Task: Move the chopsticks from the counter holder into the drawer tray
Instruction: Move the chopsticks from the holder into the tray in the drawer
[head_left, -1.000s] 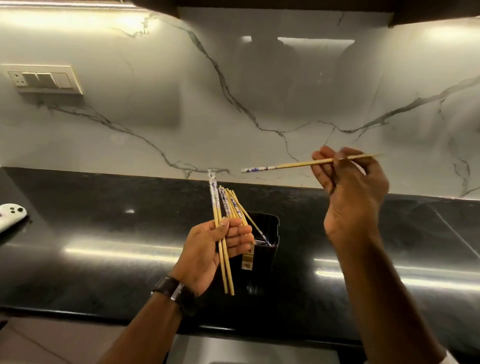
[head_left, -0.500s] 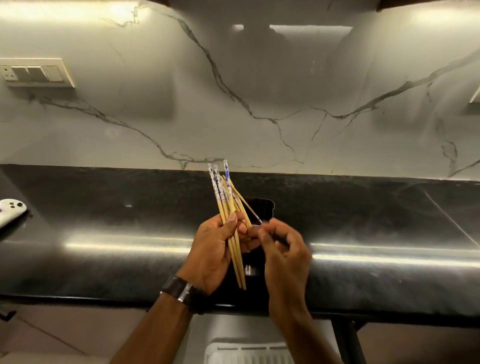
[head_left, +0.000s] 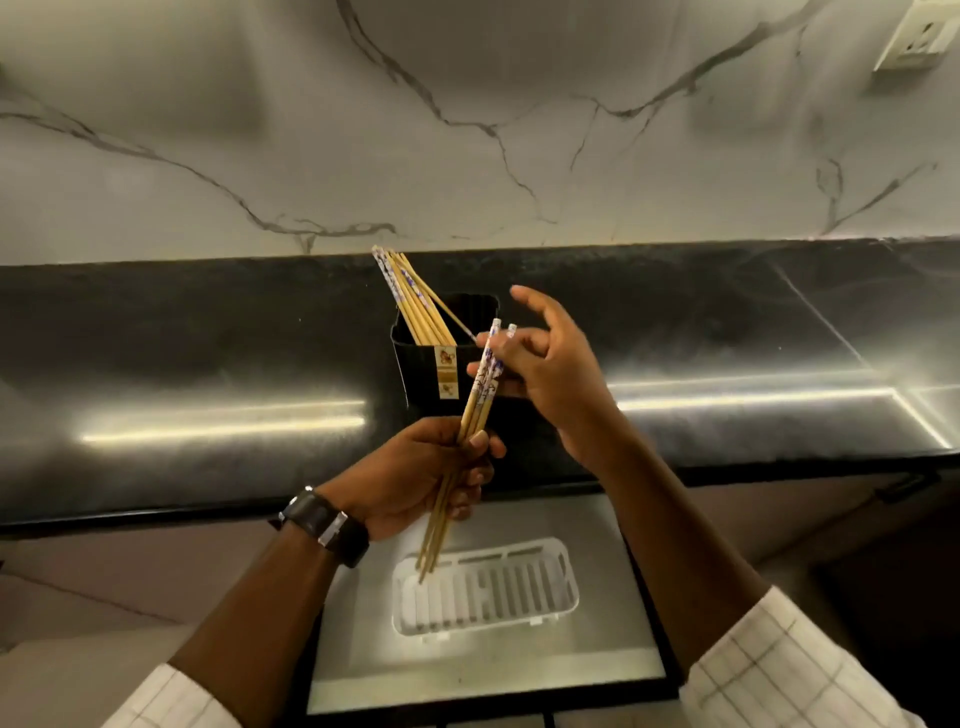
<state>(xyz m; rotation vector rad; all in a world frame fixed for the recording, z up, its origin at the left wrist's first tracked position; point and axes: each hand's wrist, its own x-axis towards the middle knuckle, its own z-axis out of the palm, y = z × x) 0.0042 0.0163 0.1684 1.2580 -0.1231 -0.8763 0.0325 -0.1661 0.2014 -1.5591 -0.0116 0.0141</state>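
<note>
Gripping a small bunch of chopsticks (head_left: 470, 421), the left hand (head_left: 415, 475) has its fingers (head_left: 480, 447) curled shut round the middle of the sticks; they are pale wood with blue-and-white patterned tops, tilted so the patterned ends rise above the fingers and the plain tips point down below them, over the white slotted tray (head_left: 485, 590) in the open drawer (head_left: 478, 670); the right hand (head_left: 545, 374) hovers just beside those patterned ends, fingers spread loosely apart and holding nothing that can be made out; more chopsticks of the same kind lean leftward in the black holder (head_left: 431, 371) on the dark glossy worktop (head_left: 208, 364), just beyond both hands; a dark watch (head_left: 324, 519) sits on the left wrist; checked sleeves cover both forearms low in view; a socket (head_left: 917, 34) sits on the marble wall, far to the right.
</note>
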